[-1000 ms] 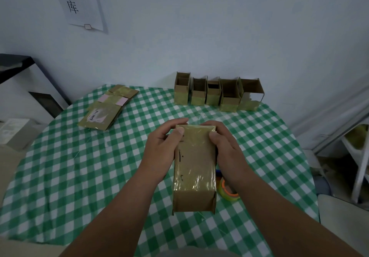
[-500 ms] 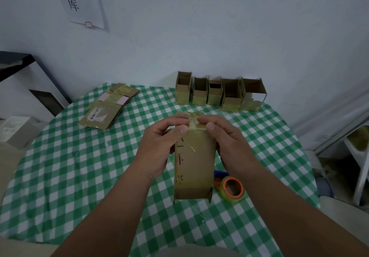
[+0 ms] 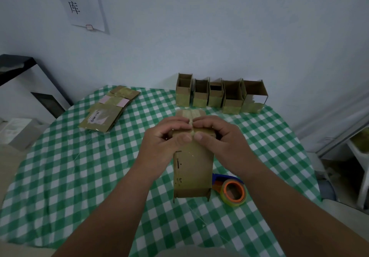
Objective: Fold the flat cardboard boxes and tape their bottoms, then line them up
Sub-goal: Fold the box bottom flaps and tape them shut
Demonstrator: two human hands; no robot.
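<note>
Both hands hold a brown cardboard box above the green-checked bench: left hand and right hand curl their fingers over its glossy taped far end, thumbs meeting. A roll of clear tape with an orange core lies just beside it.

Pretty dim, flat bluish light, soft faint shadows, wide-angle bending at the edges, slightly soft focus.
</note>
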